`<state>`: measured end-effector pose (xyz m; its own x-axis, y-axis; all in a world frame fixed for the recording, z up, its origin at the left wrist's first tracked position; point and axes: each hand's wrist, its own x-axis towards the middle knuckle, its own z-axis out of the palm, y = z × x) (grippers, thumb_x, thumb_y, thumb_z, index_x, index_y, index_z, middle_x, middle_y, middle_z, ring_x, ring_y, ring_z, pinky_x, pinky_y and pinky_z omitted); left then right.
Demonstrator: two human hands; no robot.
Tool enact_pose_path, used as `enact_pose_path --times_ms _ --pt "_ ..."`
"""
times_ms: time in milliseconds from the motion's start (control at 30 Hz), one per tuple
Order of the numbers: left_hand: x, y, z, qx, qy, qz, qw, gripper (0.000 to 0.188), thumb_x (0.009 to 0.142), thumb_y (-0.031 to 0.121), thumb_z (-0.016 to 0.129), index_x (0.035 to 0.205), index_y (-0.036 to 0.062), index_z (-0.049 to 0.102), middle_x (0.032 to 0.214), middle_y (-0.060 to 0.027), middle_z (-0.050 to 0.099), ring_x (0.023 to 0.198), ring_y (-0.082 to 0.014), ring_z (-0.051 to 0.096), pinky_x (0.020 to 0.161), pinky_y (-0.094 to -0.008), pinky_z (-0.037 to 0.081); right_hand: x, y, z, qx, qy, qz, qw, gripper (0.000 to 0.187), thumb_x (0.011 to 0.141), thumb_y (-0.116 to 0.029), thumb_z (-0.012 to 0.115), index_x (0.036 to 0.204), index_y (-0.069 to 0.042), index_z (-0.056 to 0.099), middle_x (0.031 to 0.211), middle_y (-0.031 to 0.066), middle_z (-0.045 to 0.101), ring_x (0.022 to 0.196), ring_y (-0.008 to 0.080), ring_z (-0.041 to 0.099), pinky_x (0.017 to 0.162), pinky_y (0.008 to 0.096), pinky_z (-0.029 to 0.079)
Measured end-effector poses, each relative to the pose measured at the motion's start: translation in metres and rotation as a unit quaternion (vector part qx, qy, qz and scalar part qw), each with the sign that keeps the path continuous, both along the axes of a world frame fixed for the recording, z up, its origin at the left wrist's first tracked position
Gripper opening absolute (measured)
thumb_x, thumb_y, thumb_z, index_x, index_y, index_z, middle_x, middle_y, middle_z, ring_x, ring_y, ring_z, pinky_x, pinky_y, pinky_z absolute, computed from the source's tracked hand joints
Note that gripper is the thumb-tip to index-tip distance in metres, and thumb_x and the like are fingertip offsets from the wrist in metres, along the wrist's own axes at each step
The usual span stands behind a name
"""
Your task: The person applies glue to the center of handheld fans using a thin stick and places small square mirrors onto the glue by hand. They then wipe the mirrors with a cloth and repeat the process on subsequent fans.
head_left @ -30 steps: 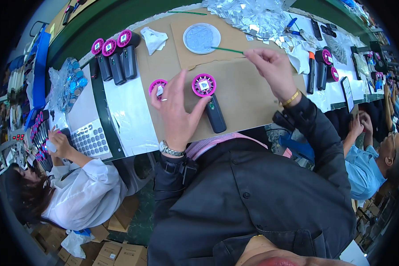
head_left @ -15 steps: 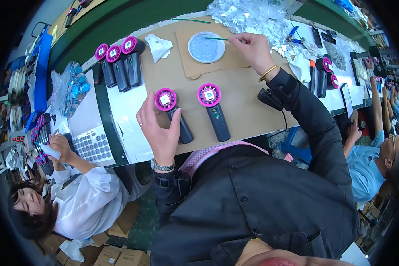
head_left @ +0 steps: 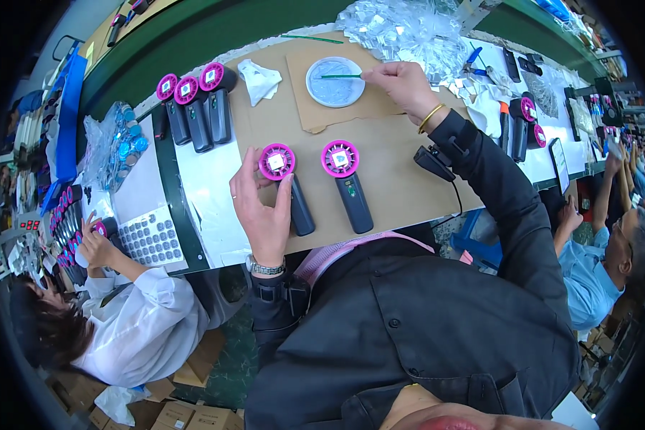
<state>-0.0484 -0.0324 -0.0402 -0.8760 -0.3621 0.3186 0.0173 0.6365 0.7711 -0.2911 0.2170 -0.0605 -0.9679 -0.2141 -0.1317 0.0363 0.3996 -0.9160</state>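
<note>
My left hand is closed loosely around a handheld fan with a dark grey handle and a magenta ring. Its thumb rests by the neck, with the other fingers along the ring's left side. A white square sits at the middle of the fan's head. Just right of it lies a second such fan, untouched. My right hand pinches a thin green stick, whose far end lies over the pale blue-grey paste in a round white dish. Whether the tip touches the paste is hard to tell.
Under the dish lies a cardboard piece. Three more fans and a crumpled white tissue are at the back left. Clear plastic with small white pieces heaps at the back. Co-workers sit on both sides; a phone stands right.
The held fan and my left hand have shifted slightly right, nearer the second fan. My right hand has moved a little left and down, drawing the stick's tip leftward across the dish.
</note>
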Motion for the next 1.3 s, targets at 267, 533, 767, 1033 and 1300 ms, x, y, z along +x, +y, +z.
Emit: enact_pose_path --times_ms 267,533,767,1033,1300 --pt "0.000 0.000 -0.002 -0.006 -0.002 0.001 1.000 0.074 0.092 0.007 0.085 0.158 0.0009 0.052 0.135 -0.0191 0.061 0.110 -0.0255 0.068 0.094 -0.0376 0.060 0.024 0.005 0.041 -0.138 -0.140 -0.010 0.981 0.021 0.101 -0.021 0.080 0.108 -0.001 0.083 0.076 -0.0093 0.056 0.064 0.0021 0.041 0.057 0.0234 0.032" --pt "-0.002 -0.002 -0.003 -0.017 0.007 -0.008 1.000 0.073 0.092 0.008 0.085 0.157 0.0018 0.053 0.136 -0.0186 0.062 0.111 -0.0258 0.068 0.097 -0.0393 0.058 0.042 0.038 0.040 -0.174 -0.169 -0.032 0.970 0.016 0.105 -0.018 0.075 0.109 -0.003 0.077 0.076 -0.0095 0.048 0.061 0.0025 0.035 0.054 0.0235 0.026" --pt "0.000 -0.002 -0.005 -0.007 0.012 -0.005 1.000 0.072 0.092 0.007 0.085 0.157 0.0012 0.054 0.135 -0.0191 0.063 0.112 -0.0278 0.068 0.097 -0.0398 0.058 0.056 0.043 0.069 -0.301 -0.195 0.003 0.934 0.016 0.107 -0.018 0.074 0.111 -0.002 0.077 0.076 -0.0087 0.045 0.061 0.0032 0.034 0.054 0.0238 0.026" --pt "0.001 -0.003 -0.005 -0.007 0.031 -0.007 0.999 0.073 0.090 0.005 0.085 0.156 0.0008 0.053 0.136 -0.0181 0.067 0.118 -0.0315 0.065 0.099 -0.0407 0.057 0.123 0.013 0.088 -0.128 0.072 0.086 0.985 0.020 0.100 -0.009 0.079 0.118 0.000 0.079 0.073 -0.0028 0.055 0.061 0.0070 0.044 0.054 0.0263 0.033" --pt "0.001 -0.004 -0.006 0.011 0.046 -0.013 0.999 0.076 0.089 0.004 0.086 0.157 0.0007 0.052 0.137 -0.0168 0.068 0.118 -0.0318 0.064 0.099 -0.0411 0.056 0.140 -0.017 0.075 0.048 0.555 0.297 0.775 0.043 0.077 0.002 0.085 0.120 0.000 0.078 0.075 0.0055 0.060 0.064 0.0193 0.061 0.055 0.0336 0.047"
